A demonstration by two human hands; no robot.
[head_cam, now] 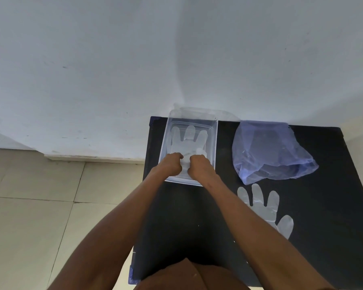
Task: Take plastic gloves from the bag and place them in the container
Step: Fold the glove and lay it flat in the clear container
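Glove (189,139) lies flat inside clear container (215,143); your left hand (172,164) and right hand (199,166), fingers curled, pinch its cuff. Placing step. Next: release, reach second glove (262,206) on table (323,206) below bag (270,151).

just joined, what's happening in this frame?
A person is pressing both bare hands, left hand and right hand, onto the cuff end of a clear plastic glove that lies flat inside a clear rectangular plastic container on a black table. A second clear plastic glove lies on the table, partly under the right forearm. The translucent blue plastic bag sits to the container's right; what remains inside it cannot be told.
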